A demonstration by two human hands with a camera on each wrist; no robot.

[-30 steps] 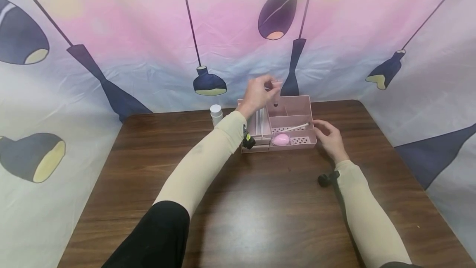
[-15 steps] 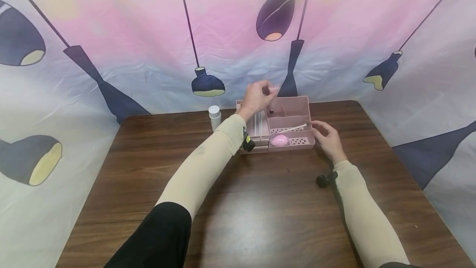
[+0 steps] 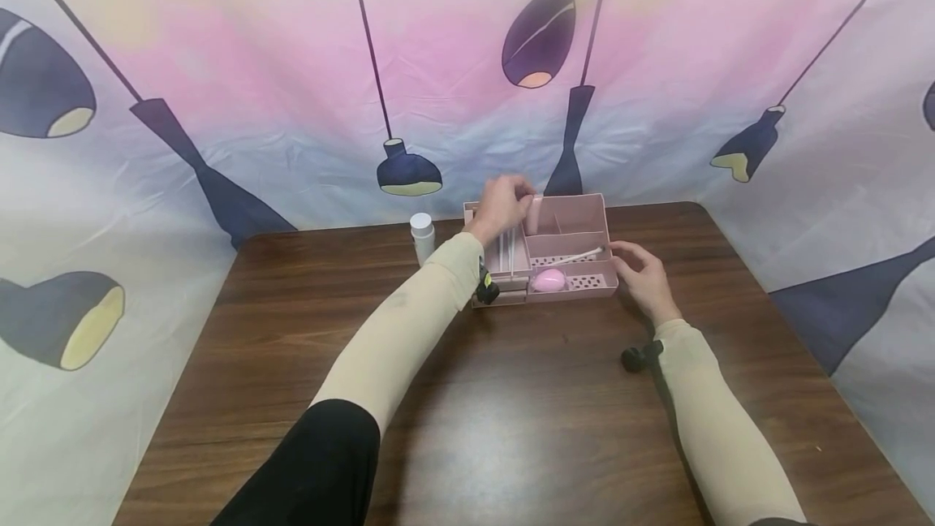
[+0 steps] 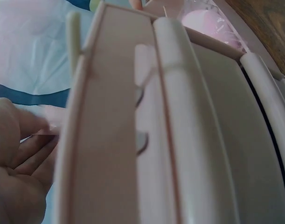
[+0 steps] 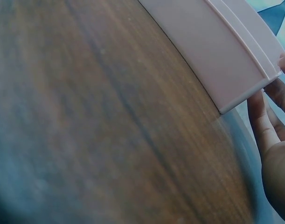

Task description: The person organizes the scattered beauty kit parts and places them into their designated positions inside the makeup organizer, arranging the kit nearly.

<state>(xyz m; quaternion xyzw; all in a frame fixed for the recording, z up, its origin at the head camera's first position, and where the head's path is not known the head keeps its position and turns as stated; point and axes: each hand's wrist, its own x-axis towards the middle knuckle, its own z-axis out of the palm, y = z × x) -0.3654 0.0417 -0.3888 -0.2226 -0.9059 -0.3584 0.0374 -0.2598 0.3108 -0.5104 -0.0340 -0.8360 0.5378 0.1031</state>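
Note:
My left hand (image 3: 500,208) pinches a slim pink tube (image 3: 534,217), which stands in the back compartment of a pink organizer box (image 3: 570,245). In the left wrist view the box wall partly hides these fingers (image 4: 32,154). My right hand (image 3: 646,281) holds the box by its right side; the right wrist view shows fingers (image 5: 261,119) at its far corner. Across the middle compartment lies a thin white stick (image 3: 580,256). A pink egg-shaped thing (image 3: 549,280) sits in the front one, with clear wrapping around it in the left wrist view.
To the left of the box stands a white bottle (image 3: 421,234) with a white cap. White sticks (image 3: 507,250) lie in the left compartment under my left wrist. The box is near the back edge of the brown wooden table (image 3: 511,412), before a printed cloth (image 3: 292,88).
My left hand has come down, and the pink tube with it, from above the box into the back compartment. My right hand has stayed at the box's right side.

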